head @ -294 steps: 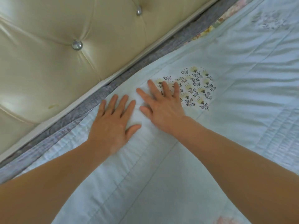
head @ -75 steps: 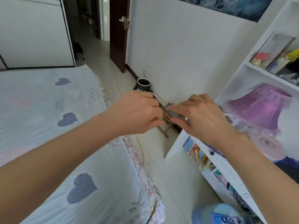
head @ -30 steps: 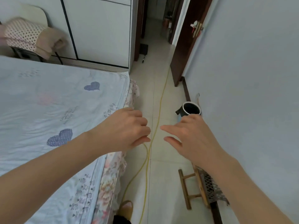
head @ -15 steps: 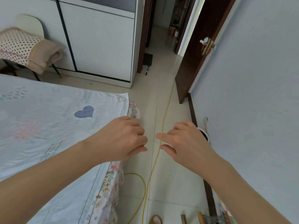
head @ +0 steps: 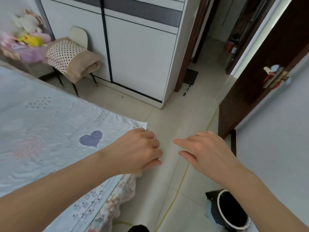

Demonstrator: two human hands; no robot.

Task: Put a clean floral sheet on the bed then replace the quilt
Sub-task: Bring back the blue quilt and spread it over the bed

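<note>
Head view, at the side of the bed near its foot. My left hand (head: 140,151) hovers over the near corner of the pale blue quilted cover with navy dotted heart patches (head: 50,131), fingers loosely curled and holding nothing. My right hand (head: 205,151) hangs over the cream tiled floor (head: 167,118), fingers straight and slightly parted, thumb apart, also empty. The quilt lies flat across the mattress; beneath it, the frilled floral sheet edge (head: 117,198) drapes down the bed side.

Judgement: the quilt appears already replaced, so the step in hand is finishing the foot corner. To do it well, I would take the corner hem with both hands, draw it taut toward the foot, and smooth outward so the floral frill shows evenly. I would also step clear of the yellow cable (head: 177,186) running along the floor.

Containers: a black round bin with a white rim (head: 232,213) stands on the floor below my right forearm; its interior is dark and I cannot tell what it holds. The white sliding-door wardrobe (head: 138,52) is closed, its contents hidden. A chair (head: 78,36) carries a folded polka-dot blanket (head: 66,54).
</note>
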